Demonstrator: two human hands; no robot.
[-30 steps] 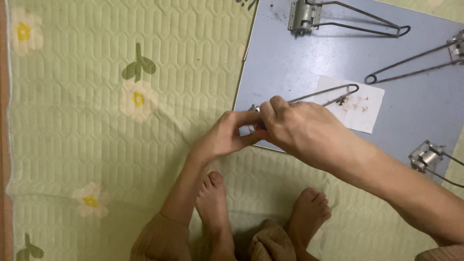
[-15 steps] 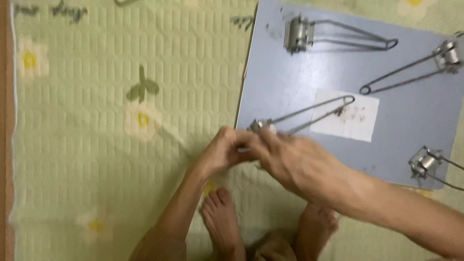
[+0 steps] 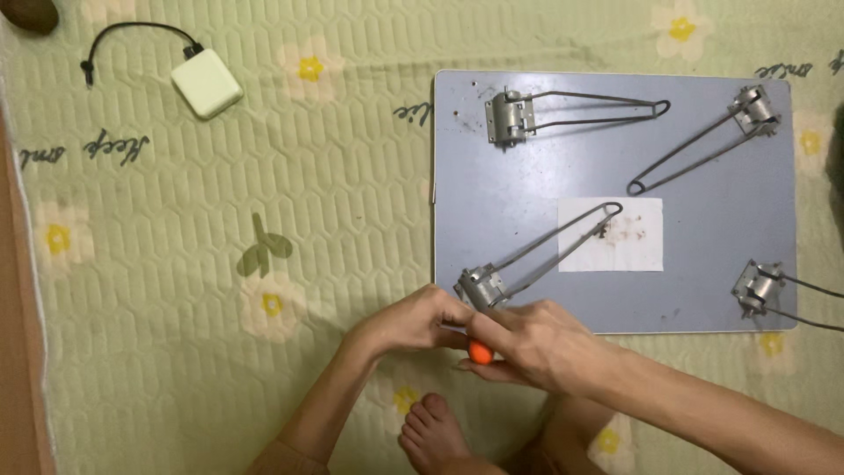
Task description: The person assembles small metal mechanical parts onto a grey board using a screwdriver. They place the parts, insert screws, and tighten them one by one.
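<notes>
1. A quilted green mat (image 3: 220, 220) with yellow flowers covers the floor; its edges run out of view.
2. A flat blue-grey board (image 3: 703, 290) lies on the mat, with a white paper rectangle (image 3: 633, 251) stuck near its middle, marked with brown specks.
3. Four bent wire legs with metal hinges sit at the board's corners; the right lower one (image 3: 760, 286) is cut off by the frame.
4. The left hand (image 3: 418, 321) curls its fingers beside the near hinge (image 3: 481, 286), touching it.
5. The right hand (image 3: 536, 343) is closed round an orange-handled tool (image 3: 479, 352), mostly hidden; its tip cannot be made out.
6. A pale square charger (image 3: 207, 82) with a black cable lies far left.
</notes>
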